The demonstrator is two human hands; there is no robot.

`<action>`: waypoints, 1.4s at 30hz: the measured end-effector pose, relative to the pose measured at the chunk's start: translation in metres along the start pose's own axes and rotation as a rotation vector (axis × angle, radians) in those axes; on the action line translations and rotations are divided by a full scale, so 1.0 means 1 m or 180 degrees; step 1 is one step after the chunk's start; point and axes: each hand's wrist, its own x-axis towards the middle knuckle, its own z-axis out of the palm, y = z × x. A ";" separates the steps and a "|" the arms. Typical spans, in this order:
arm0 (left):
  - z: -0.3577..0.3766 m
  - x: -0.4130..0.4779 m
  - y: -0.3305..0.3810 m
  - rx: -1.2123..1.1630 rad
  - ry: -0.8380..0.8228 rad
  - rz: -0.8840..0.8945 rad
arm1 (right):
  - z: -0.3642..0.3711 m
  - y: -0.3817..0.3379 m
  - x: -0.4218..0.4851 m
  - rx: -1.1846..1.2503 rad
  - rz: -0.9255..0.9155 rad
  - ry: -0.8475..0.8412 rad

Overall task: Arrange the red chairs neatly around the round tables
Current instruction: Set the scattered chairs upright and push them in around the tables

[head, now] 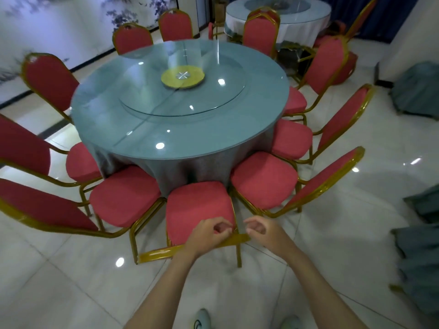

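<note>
Two hands are up at the gold back rail [161,252] of the nearest red chair [197,207] at bottom centre: the left hand [209,233] curls its fingers round the rail, while the right hand [260,230] sits curled at the rail's right end, and whether it actually grips I cannot tell. That chair's seat noses right up to the draped cloth of the round table [180,129] mid-frame, the other red chairs [124,195] ringed close around it, and a second round table [278,17] stands at upper right
</note>
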 end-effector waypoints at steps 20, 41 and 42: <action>0.178 0.115 0.198 -0.0770 0.0573 0.0019 | -0.278 0.133 -0.058 0.0600 0.0262 0.0641; 0.197 0.362 0.240 -0.2213 0.1431 -0.0882 | -0.435 0.140 0.161 0.0159 -0.0223 -0.0059; 0.194 0.367 0.240 -0.2162 0.1334 -0.0892 | -0.439 0.144 0.168 0.0088 -0.0265 -0.0029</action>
